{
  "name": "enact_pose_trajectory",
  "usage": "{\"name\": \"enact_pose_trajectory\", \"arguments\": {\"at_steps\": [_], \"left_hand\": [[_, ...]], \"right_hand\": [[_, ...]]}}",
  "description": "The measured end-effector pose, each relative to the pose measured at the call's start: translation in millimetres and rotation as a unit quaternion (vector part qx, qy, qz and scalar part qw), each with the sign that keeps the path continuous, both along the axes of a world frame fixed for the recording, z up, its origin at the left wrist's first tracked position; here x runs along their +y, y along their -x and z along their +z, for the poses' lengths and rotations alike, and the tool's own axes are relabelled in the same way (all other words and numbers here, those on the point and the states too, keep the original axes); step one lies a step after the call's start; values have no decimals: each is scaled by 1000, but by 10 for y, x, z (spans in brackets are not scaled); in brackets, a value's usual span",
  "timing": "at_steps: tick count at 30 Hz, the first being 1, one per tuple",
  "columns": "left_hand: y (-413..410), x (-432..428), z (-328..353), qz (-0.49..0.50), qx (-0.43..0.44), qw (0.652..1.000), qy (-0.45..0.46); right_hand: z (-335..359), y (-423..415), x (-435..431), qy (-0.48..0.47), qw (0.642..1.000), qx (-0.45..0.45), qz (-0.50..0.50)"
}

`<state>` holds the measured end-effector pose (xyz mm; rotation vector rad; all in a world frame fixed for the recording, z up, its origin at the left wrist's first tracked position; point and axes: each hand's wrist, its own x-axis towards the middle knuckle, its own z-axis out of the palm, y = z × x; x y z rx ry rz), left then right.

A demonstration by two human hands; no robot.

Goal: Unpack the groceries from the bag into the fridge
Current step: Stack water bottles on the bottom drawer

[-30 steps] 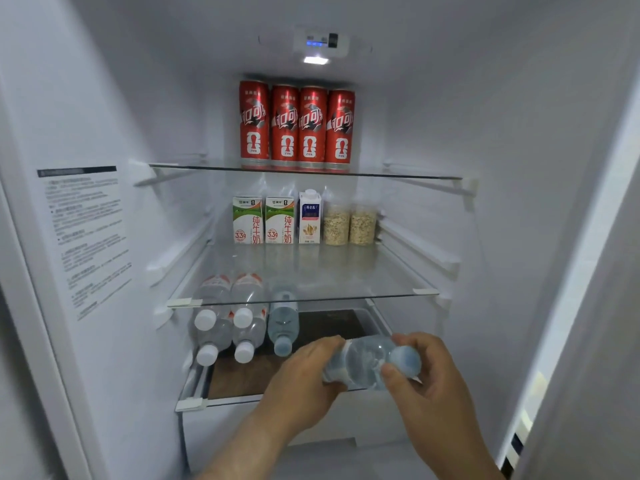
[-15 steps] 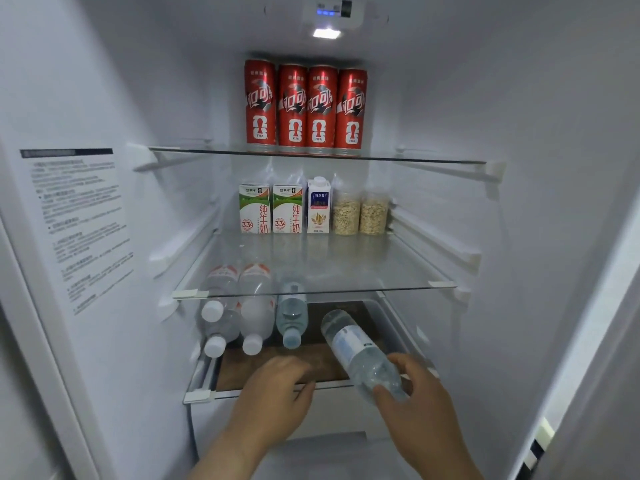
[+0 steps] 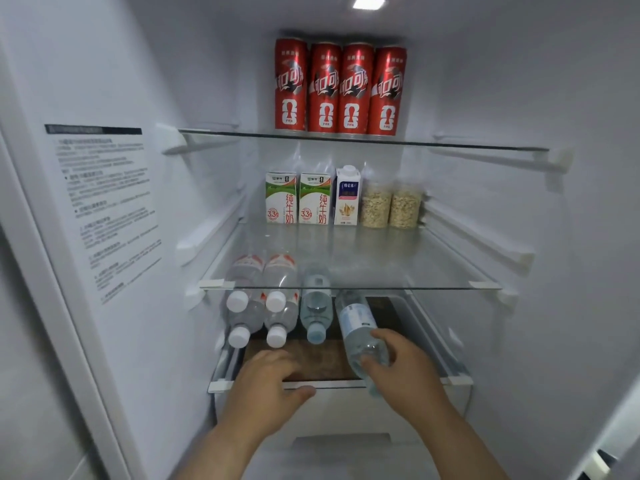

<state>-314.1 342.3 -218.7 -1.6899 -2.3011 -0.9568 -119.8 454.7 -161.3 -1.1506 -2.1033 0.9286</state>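
Water bottle [image 3: 357,325] in right hand [image 3: 407,374], bottom shelf [image 3: 311,365]

A clear water bottle [image 3: 356,327] with a pale blue label slants over the fridge [image 3: 194,81]'s bottom shelf [image 3: 311,365], base toward 11 o'clock, neck toward 5 o'clock, gripped by the right hand [image 3: 408,375]. At its 9 o'clock a blue-capped bottle [image 3: 316,317] and four stacked white-capped bottles [image 3: 263,313] lie caps outward

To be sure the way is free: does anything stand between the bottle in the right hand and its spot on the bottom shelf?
Nothing visible does. The bottle in the right hand points into the bare shelf strip right of the blue-capped bottle; the left hand is left of that path.
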Motion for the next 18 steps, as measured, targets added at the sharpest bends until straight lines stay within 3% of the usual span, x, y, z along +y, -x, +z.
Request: {"name": "enact_pose_trajectory", "arguments": {"at_steps": [11, 18], "left_hand": [[-39, -22, 23, -4, -26, 1000, -13], [-25, 4, -6, -2, -27, 999, -26]], "right_hand": [[7, 325, 164, 20, 999, 30, 14], [77, 478, 329, 3, 1000, 4, 26]]}}
